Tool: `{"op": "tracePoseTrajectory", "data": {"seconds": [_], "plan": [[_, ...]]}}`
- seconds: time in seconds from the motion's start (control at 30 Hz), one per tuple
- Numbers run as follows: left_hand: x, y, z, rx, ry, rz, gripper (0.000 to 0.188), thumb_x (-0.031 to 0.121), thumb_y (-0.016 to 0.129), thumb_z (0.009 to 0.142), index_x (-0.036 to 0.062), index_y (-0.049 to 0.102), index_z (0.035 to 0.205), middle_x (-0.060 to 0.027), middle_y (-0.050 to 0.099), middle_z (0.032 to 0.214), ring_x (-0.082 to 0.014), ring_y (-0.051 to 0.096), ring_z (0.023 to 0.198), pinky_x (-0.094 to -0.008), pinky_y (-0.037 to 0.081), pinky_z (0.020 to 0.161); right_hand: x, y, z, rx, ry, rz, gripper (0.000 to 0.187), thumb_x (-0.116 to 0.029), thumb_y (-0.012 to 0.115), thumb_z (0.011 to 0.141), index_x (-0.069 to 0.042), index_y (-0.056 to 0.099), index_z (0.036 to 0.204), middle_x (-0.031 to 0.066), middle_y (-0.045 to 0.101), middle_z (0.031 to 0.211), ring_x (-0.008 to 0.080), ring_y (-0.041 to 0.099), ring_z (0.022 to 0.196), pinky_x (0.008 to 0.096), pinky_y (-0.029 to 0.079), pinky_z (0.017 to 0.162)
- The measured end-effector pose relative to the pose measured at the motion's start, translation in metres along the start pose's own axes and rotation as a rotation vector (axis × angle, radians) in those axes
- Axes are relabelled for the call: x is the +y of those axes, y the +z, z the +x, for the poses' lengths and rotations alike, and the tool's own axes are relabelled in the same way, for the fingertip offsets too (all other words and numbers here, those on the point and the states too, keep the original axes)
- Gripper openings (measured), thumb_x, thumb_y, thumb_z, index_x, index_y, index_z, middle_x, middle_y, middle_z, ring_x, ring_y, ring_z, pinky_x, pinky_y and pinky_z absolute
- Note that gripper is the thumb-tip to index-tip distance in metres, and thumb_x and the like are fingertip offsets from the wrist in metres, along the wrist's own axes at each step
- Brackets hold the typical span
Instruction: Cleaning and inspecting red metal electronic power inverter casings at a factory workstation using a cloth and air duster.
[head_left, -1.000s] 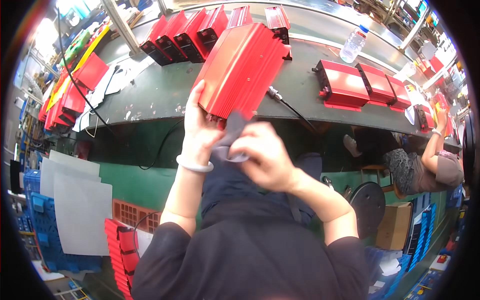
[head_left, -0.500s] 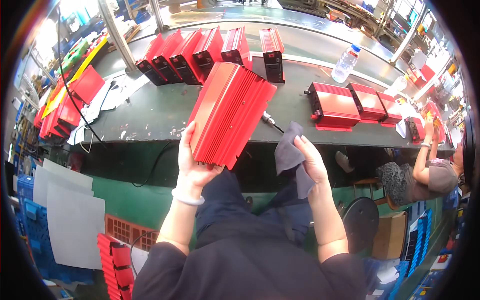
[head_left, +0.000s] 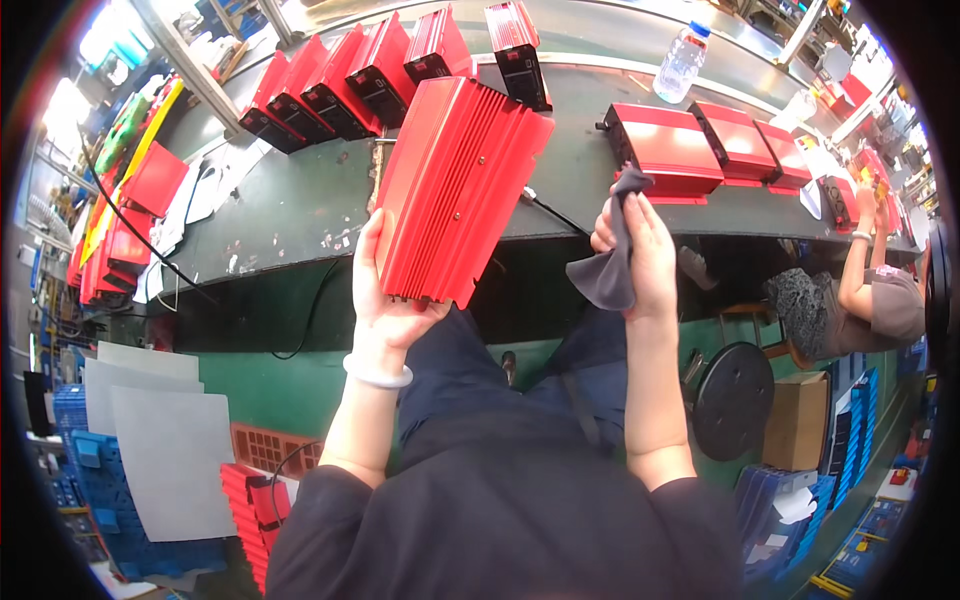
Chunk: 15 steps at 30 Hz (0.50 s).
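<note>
My left hand (head_left: 395, 300) grips the lower end of a red, ribbed metal-cased box (head_left: 455, 190), held up tilted in front of me above the bench edge. Small screws show on its ribbed face. To its right, my right hand (head_left: 645, 250) is closed round a dark grey cloth (head_left: 610, 275), apart from the box. The cloth hangs down on the left of the fingers, with a corner poking out above them. A black cable with a metal plug (head_left: 545, 205) lies on the bench between the box and the cloth.
Several similar red boxes (head_left: 380, 75) stand in a row at the back of the dark green bench (head_left: 290, 215). More red boxes (head_left: 665, 150) lie at right, near a plastic bottle (head_left: 683, 62). A co-worker (head_left: 880, 290) sits far right. A round black stool (head_left: 733, 400) stands below.
My right hand has turned and risen slightly, gathering the cloth into its fingers. The left hand still holds the red box. The whole view has shifted, with the bench now higher in it.
</note>
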<state>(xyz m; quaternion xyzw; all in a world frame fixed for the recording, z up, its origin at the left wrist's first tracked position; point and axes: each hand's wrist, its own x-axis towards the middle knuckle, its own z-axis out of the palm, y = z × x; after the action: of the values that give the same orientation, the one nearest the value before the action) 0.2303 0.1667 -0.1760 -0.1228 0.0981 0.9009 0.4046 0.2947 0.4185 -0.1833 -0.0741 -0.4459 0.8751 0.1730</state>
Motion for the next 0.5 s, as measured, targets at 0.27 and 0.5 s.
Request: {"op": "tracePoseTrajectory", "data": {"seconds": [0.27, 0.5], "plan": [[-0.007, 0.001, 0.001, 0.056, 0.017, 0.007, 0.05, 0.045, 0.06, 0.082, 0.0087, 0.058, 0.117, -0.0097, 0.064, 0.111, -0.0288, 0.062, 0.098, -0.0423, 0.055, 0.075, -0.102, -0.063, 0.022, -0.341, -0.43, 0.53, 0.019, -0.019, 0.048, 0.095, -0.003, 0.052, 0.104, -0.0021, 0.037, 0.065, 0.0082, 0.043, 0.062, 0.0231, 0.041, 0.06], [-0.009, 0.004, 0.005, 0.135, 0.019, 0.111, 0.053, 0.049, 0.062, 0.08, 0.0111, 0.058, 0.116, -0.0066, 0.065, 0.107, -0.0242, 0.064, 0.094, -0.0385, 0.055, 0.07, -0.019, -0.032, 0.009, -0.081, -0.268, -0.26, 0.011, 0.003, 0.061, 0.083, -0.005, 0.057, 0.089, -0.0008, 0.06, 0.09, 0.004, 0.053, 0.078, 0.019, 0.043, 0.07]]}}
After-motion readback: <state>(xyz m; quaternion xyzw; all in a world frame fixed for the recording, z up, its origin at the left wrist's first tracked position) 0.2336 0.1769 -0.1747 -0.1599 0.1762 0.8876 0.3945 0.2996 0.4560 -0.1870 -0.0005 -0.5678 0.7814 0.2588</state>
